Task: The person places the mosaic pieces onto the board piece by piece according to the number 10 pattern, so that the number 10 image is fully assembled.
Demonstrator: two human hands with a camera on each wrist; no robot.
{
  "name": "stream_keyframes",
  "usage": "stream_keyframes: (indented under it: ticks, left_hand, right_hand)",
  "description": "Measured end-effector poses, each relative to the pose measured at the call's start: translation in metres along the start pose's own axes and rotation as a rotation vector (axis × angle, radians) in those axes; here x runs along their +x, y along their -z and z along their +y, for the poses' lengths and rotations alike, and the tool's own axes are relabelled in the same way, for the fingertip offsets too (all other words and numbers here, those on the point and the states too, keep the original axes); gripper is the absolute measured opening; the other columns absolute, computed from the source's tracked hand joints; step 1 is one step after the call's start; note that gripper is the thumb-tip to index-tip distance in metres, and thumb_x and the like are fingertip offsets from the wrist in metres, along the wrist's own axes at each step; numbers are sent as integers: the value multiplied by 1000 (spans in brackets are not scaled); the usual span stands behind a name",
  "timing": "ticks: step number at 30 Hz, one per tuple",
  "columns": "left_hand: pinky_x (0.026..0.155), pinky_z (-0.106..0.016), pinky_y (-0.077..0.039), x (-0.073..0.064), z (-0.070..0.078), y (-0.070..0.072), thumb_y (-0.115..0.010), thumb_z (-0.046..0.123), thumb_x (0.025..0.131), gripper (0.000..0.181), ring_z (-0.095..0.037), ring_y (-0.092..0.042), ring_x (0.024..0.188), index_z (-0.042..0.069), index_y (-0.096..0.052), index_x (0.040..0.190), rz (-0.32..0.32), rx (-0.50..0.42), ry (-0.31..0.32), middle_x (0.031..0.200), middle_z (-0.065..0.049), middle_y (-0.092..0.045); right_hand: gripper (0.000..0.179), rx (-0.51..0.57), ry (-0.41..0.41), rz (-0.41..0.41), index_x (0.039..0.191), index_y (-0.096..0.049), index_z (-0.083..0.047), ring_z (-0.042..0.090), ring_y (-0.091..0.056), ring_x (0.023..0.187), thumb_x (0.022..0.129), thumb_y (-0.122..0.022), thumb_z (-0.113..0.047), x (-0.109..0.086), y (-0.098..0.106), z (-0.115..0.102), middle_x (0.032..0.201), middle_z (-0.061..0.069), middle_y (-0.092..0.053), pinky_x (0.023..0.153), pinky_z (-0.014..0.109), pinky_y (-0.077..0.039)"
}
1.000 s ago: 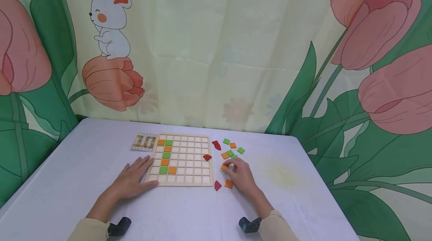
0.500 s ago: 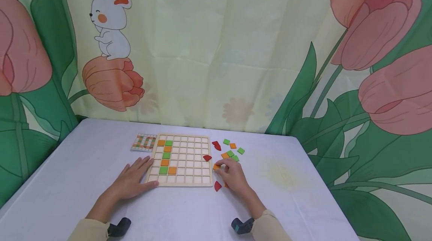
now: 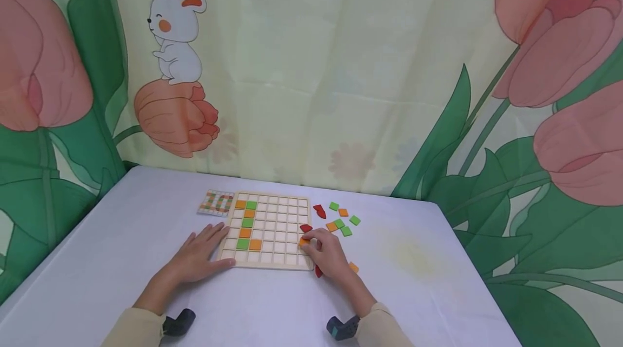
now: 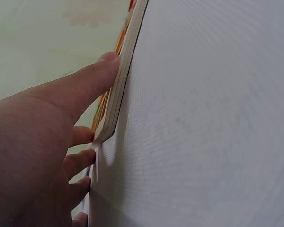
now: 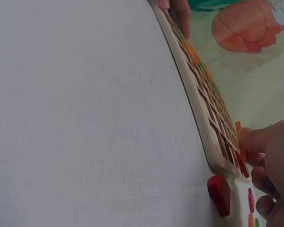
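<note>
We find the right hand point(image 3: 330, 254) at the right side of the board point(image 3: 266, 266), its thumb and fingertip closed together on an orange tile point(image 3: 304, 242). The grip is a pinch, as narrow as the tile itself. In the right wrist view the tile stands on edge at the fingertips, at the board's right end; whether it touches the board we cannot tell.

We note the left hand point(image 3: 197, 256) with fingers extended and spread, gripping nothing. Its thumb rests against the board's near left corner, and its fingertips lie at the left edge.

On the board's left part we count seven seated tiles, four orange and three green. A red piece point(image 3: 305, 227) lies on the right rim, just beyond the pinched tile. A second red piece point(image 5: 219, 195) lies just outside the near right corner, partly hidden by the right hand in the head view.

Right of the board we record loose green and orange tiles point(image 3: 339, 223) and further red point(image 3: 320, 212). A patterned card point(image 3: 215, 203) lies beside the far left corner. All rests on a white-covered table point(image 3: 263, 306) before a printed curtain point(image 3: 292, 120).
</note>
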State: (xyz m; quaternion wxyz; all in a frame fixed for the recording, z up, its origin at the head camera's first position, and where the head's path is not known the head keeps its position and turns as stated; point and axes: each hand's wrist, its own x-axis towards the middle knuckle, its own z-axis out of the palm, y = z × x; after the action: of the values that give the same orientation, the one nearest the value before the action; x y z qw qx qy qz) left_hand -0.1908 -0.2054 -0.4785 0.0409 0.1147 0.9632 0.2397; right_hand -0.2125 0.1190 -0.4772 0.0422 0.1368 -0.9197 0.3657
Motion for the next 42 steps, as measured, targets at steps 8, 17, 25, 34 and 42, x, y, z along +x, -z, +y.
stream_keyframes:
  ticks: [8, 17, 25, 34, 42]
  left_hand:
    - [115, -68, -12, -1, 2, 3, -64, 60, 82, 90, -45, -19, 146, 8, -35, 150, -4, -4, -4, 157, -18, -29]
    - [116, -67, -11, 2, 3, 0, -63, 62, 82, 91, -44, -18, 147, 9, -34, 150, -15, -17, -6, 158, -17, -28]
    - [116, -67, -12, 1, 3, 1, -64, 62, 82, 90, -44, -19, 146, 9, -34, 150, -19, 0, 9, 158, -18, -29]
    - [115, -68, -13, -1, 1, 1, -63, 60, 84, 88, -45, -21, 145, 9, -35, 150, -4, -11, -17, 157, -18, -30]
    - [115, -68, -12, 1, 1, 0, -63, 62, 83, 89, -45, -20, 145, 9, -35, 150, -3, -2, -9, 157, -19, -30]
  right_hand:
    - [22, 2, 20, -18, 108, -72, -19, 10, -46, 67, 87, -73, -24, 8, -7, -11, 96, -5, -64, 50, 16, -38]
    - [19, 25, 62, -43, 106, -73, -17, 9, -46, 67, 87, -72, -22, 14, -14, -20, 98, -7, -66, 54, 16, -38]
    - [22, 23, 69, -74, 108, -74, -17, 9, -48, 72, 87, -72, -24, 18, -21, -31, 101, -6, -67, 59, 17, -40]
    - [21, 56, 103, -80, 108, -74, -14, 8, -50, 77, 89, -71, -20, 23, -33, -38, 106, -4, -69, 62, 16, -43]
    - [21, 82, 107, -89, 108, -74, -14, 9, -50, 82, 88, -71, -22, 22, -42, -44, 104, -5, -67, 65, 16, -42]
